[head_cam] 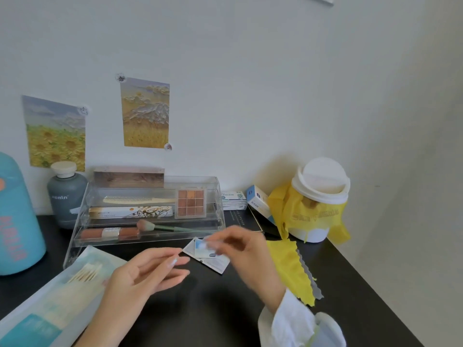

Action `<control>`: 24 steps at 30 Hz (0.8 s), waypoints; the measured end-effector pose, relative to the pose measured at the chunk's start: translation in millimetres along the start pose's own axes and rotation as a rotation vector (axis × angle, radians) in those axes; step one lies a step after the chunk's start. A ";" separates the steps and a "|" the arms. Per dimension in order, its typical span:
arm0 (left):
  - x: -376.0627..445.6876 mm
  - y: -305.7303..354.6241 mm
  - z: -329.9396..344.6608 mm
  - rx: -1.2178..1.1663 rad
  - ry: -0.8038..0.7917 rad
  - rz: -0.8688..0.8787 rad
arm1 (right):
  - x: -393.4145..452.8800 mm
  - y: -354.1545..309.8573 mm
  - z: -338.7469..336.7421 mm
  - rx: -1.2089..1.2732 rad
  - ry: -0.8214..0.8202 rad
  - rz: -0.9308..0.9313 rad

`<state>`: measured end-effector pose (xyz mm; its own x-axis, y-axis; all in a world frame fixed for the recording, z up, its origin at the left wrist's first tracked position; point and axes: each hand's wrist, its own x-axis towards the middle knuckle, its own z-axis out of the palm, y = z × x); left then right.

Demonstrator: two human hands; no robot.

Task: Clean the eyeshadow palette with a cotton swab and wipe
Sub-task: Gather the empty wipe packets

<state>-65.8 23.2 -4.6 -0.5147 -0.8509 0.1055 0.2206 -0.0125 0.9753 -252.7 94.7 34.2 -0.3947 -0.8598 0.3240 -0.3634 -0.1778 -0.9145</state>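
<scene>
The eyeshadow palette (191, 203), with brown and orange pans, leans upright inside the clear acrylic organizer (150, 236). Several cotton swabs (86, 272) lie in a see-through bag (50, 304) at the lower left. My right hand (246, 249) is blurred and pinches a small white-and-blue wipe sachet (204, 247) over the black table. A second sachet (216, 262) lies flat just under it. My left hand (147, 270) hovers to the left of the sachets with fingers apart, holding nothing.
A white bin with a yellow liner (318, 199) stands at the back right. A yellow cloth (292, 266) lies near my right wrist. A grey bottle (66, 195) and a blue container (17, 216) stand at the left. Small boxes (258, 200) sit behind the organizer, which also holds a brush and comb.
</scene>
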 end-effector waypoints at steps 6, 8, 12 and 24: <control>1.2 -5.3 5.6 0.126 0.083 0.034 | 44.9 -32.4 -153.0 -0.460 0.664 -0.124; 2.4 -6.8 8.0 0.190 0.131 0.097 | 52.0 -31.9 -188.3 -0.642 0.680 -0.124; 3.6 -6.7 7.8 0.204 0.168 0.161 | 69.6 -17.4 -214.5 -0.925 0.517 -0.150; 8.9 -11.2 5.3 0.209 0.143 0.144 | 79.7 -6.0 -191.8 -0.949 0.355 0.033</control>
<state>-77.2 18.6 -13.6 -0.3652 -0.9016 0.2316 0.0995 0.2096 0.9727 -443.8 119.1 112.0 -0.5882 -0.6381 0.4968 -0.8075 0.4300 -0.4037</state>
